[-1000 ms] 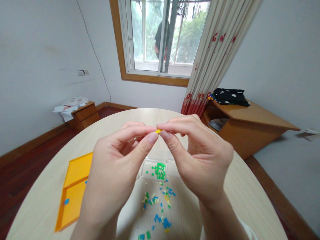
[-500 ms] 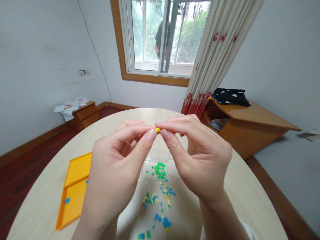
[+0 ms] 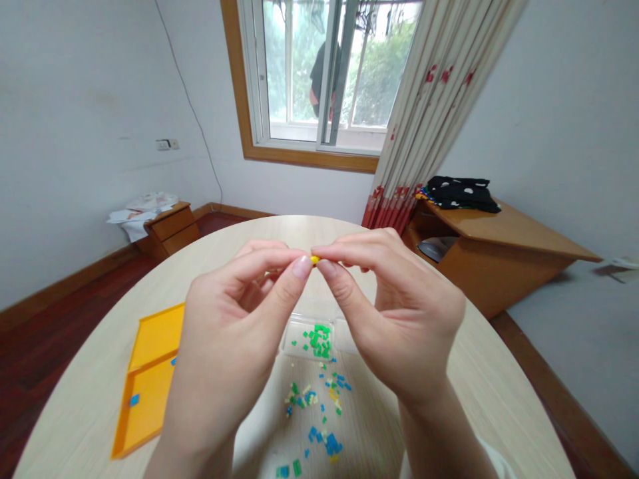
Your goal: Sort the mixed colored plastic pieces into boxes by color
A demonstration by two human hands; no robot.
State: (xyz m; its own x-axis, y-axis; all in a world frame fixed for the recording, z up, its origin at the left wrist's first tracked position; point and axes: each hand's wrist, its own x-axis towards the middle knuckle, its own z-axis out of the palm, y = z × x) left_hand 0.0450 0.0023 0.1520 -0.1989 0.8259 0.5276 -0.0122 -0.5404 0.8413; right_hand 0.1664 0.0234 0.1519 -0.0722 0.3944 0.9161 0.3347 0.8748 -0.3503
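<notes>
Between my fingertips, above the table, is a tiny yellow building brick (image 3: 315, 260), mostly hidden by the fingers. My left hand (image 3: 234, 319) pinches it from the left with thumb and index finger. From the other side, my right hand (image 3: 399, 313) grips it the same way, its remaining fingers curled behind. Whether it is one piece or two joined cannot be made out. Below the hands, small green bricks (image 3: 319, 340) lie in a clear plastic tray (image 3: 289, 349). Loose blue bricks (image 3: 333, 444) and green, cream and yellow ones are scattered nearer me.
An open yellow case (image 3: 144, 406) with a couple of blue pieces lies at the left, partly behind my left hand. The round table (image 3: 74, 412) has its edge all around. A wooden desk (image 3: 519, 233) with dark folded cloth (image 3: 464, 193) stands right, a small cabinet (image 3: 172, 229) left.
Both hands stay almost in place, still pinching the yellow brick. The right thumb has shifted slightly left. The bricks on the table have not moved.
</notes>
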